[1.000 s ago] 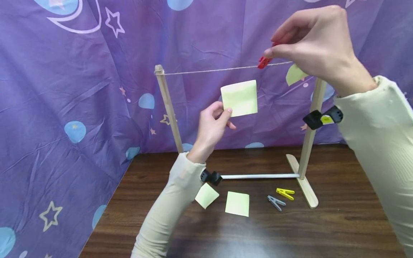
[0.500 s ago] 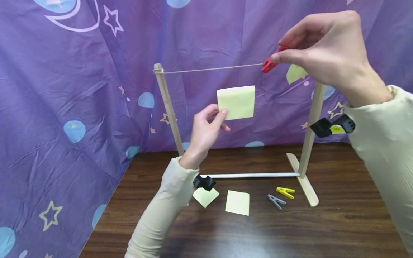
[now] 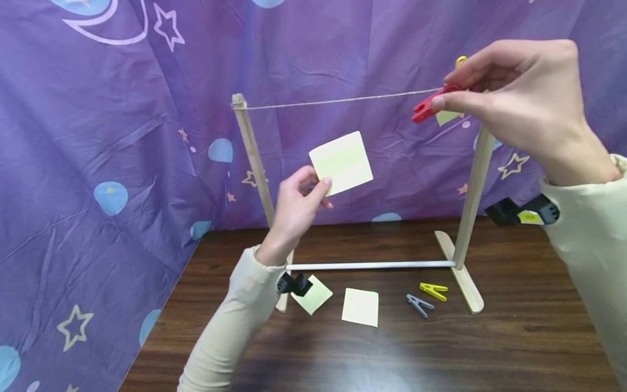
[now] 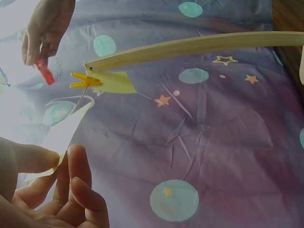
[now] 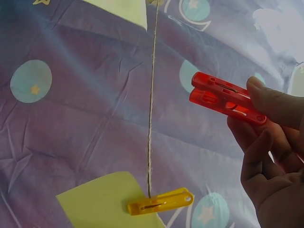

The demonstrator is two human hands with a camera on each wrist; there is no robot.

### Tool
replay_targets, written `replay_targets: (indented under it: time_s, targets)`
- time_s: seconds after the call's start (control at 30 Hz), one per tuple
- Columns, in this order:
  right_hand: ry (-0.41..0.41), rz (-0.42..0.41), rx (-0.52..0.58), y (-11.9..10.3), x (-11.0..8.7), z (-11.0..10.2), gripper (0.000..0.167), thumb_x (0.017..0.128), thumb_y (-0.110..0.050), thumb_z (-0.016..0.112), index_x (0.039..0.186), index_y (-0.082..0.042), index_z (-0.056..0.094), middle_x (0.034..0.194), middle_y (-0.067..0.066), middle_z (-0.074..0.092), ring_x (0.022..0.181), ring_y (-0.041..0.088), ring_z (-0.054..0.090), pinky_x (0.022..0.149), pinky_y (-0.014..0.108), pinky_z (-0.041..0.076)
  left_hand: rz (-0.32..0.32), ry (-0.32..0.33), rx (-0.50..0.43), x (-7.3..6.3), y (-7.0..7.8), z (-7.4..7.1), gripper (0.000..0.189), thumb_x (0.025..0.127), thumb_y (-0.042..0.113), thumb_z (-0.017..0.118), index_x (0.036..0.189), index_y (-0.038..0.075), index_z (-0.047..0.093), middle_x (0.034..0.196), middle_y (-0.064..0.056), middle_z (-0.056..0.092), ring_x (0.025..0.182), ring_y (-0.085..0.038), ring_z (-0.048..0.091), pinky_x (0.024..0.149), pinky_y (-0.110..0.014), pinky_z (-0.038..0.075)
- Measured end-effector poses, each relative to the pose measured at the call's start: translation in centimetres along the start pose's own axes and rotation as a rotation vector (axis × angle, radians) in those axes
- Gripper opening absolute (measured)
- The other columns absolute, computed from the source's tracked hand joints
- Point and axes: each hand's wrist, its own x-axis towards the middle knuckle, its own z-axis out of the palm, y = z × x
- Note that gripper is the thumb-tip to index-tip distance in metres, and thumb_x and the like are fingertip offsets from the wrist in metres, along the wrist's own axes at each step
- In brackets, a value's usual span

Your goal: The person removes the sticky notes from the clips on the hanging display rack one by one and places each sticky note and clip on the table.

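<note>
Up by the string (image 3: 343, 100), the person's right hand (image 3: 534, 100) has its grip pinched on a red clothespin (image 3: 430, 105), held near the string but apart from it. Lower, the left hand (image 3: 299, 201) has its grip pinched on a pale green note (image 3: 342, 162) near a bottom corner, the sheet tilted in mid-air. A yellow clothespin (image 5: 159, 203) clasps a hanging note (image 5: 102, 202) on the string, near the right-hand post (image 3: 474, 201). Down on the worktop (image 3: 392, 351) lie a flat note (image 3: 360, 307), a partly covered note (image 3: 315, 295), a grey clothespin (image 3: 417, 304) and a second yellow clothespin (image 3: 431, 289)
</note>
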Motion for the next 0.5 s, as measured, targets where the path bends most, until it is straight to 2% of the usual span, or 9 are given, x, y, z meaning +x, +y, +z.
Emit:
replay_targets:
  time_s: [0.17,0.2,0.37,0.4,0.5]
  targets:
    - [-0.014,-0.035,0.13,0.4,-0.8,-0.4,0.027,0.064,0.009,0.084,0.084,0.016,0.068,0.073,0.007,0.075,0.062,0.014,0.071,0.049,0.015,0.047,-0.001,-0.011,-0.003,-0.5,-0.2,-0.9,0.013,0.092,0.003,0.059,0.1,-0.005,0.064,0.08,-0.011,0.064,0.052,-0.013,0.059,0.053,-0.022,0.046]
    - [-0.02,-0.042,0.184,0.6,-0.9,-0.4,0.027,0.063,0.011,0.083,0.083,0.018,0.066,0.074,0.01,0.074,0.063,0.015,0.071,0.05,0.016,0.048,-0.002,-0.013,0.004,-0.7,-0.3,-1.0,0.013,0.093,0.003,0.058,0.101,-0.005,0.064,0.082,-0.013,0.064,0.053,-0.013,0.059,0.054,-0.022,0.046]
    - [-0.001,-0.059,0.28,1.3,-1.4,-0.8,0.027,0.06,0.016,0.082,0.081,0.021,0.065,0.074,0.011,0.073,0.059,0.015,0.069,0.054,0.015,0.051,-0.006,-0.026,0.039,-1.2,-0.6,-1.8,0.013,0.093,0.004,0.058,0.101,-0.004,0.065,0.085,-0.018,0.065,0.055,-0.014,0.059,0.055,-0.023,0.047]
    - [0.006,-0.058,0.269,1.4,-1.5,-0.8,0.028,0.06,0.017,0.082,0.081,0.021,0.065,0.073,0.011,0.073,0.059,0.014,0.068,0.054,0.015,0.051,-0.003,-0.03,0.042,-1.3,-0.6,-2.0,0.014,0.093,0.004,0.058,0.102,-0.004,0.065,0.085,-0.018,0.066,0.056,-0.014,0.059,0.056,-0.024,0.049]
    - [0.038,-0.04,0.129,1.6,-1.8,-1.0,0.029,0.06,0.014,0.084,0.083,0.017,0.068,0.072,0.004,0.073,0.058,0.01,0.067,0.056,0.014,0.051,0.004,-0.046,0.047,-1.6,-0.8,-2.4,0.014,0.093,0.003,0.058,0.103,-0.005,0.064,0.084,-0.019,0.065,0.057,-0.016,0.059,0.06,-0.028,0.053]
